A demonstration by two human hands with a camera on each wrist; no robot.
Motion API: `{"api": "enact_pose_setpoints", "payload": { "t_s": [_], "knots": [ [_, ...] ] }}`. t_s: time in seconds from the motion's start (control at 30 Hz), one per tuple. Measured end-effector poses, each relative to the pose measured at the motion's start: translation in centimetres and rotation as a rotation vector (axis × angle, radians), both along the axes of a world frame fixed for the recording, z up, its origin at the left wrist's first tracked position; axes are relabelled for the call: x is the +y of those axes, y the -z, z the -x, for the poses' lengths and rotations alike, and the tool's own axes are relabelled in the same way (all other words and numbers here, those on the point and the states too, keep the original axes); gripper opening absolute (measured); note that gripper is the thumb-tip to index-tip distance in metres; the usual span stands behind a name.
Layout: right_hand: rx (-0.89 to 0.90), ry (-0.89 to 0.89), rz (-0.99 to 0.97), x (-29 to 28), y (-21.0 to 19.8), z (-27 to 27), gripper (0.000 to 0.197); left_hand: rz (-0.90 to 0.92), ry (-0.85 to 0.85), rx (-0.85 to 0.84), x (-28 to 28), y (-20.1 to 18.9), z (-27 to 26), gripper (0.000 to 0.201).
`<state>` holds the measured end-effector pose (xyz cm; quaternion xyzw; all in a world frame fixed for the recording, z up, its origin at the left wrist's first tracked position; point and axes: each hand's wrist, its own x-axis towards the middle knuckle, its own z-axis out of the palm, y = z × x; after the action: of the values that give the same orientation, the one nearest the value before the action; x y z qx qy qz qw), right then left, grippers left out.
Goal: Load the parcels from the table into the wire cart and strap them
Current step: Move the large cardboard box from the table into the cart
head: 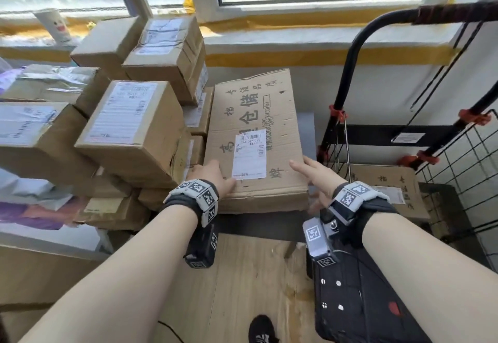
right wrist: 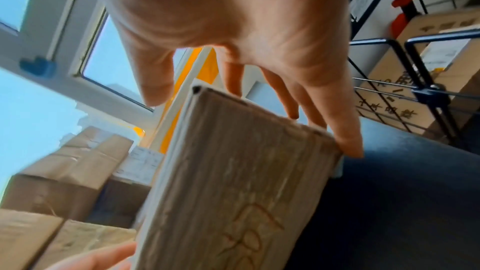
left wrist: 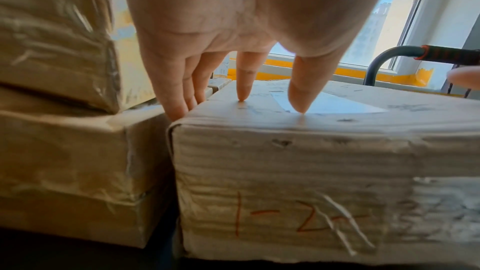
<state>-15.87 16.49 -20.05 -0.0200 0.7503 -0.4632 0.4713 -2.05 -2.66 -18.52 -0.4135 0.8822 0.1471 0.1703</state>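
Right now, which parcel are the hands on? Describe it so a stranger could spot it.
Under the window, at the table's right end beside the black wire cart, lies a long flat brown cardboard box. Unlike the smaller taped cartons stacked left, it bears large black printed characters and one white shipping label.

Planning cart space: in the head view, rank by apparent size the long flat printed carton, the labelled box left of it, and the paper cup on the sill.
1. Long flat printed carton
2. Labelled box
3. Paper cup, though it sits farthest away

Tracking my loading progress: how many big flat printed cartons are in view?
2. One flat carton lies on the table at its right end; the second flat carton sits inside the wire cart. Others may hide behind the stacked parcels.
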Motion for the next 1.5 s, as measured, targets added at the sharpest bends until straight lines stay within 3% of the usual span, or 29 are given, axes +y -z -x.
{"api": "enact_pose_setpoints", "payload": {
  "t_s": [0.17,0.3,0.47,0.63,0.8,1.0,1.13,1.23,1.5],
  "knots": [
    [0.068,0.037,0.125,2.5,-1.9,1.3,0.083,-0.033,-0.024,0.086,2.0,-2.0,1.2,0.041],
    [0.122,0.078,0.203,5.9,-3.4,2.8,0.098,-0.059,-0.041,0.149,5.0,-3.4,2.6,0.065],
    [0.277,0.033,0.213,11.6,-7.2,5.4,0.113,-0.079,-0.044,0.266,10.8,-5.1,5.1,0.072],
    [0.493,-0.022,0.131,19.9,-11.5,8.2,0.101,-0.182,-0.031,0.375,17.5,-5.9,8.3,0.099],
    [0.672,0.022,0.104,28.8,-13.6,9.8,0.104,-0.237,0.124,0.327,26.6,-7.2,11.6,0.088],
    [0.831,0.033,-0.084,37.6,-13.5,10.9,0.106,-0.157,0.223,0.337,35.1,-8.5,15.1,0.089],
    [0.937,-0.071,-0.353,41.1,-12.4,11.1,0.110,-0.088,0.261,0.354,38.4,-8.9,16.3,0.091],
    [0.978,-0.143,-0.485,42.1,-10.9,11.2,0.108,-0.109,0.280,0.320,39.7,-8.3,16.8,0.089],
    [0.897,-0.242,-0.554,40.3,-6.4,12.1,0.106,-0.138,0.275,0.226,39.1,-4.7,16.9,0.072]
  ]
}}
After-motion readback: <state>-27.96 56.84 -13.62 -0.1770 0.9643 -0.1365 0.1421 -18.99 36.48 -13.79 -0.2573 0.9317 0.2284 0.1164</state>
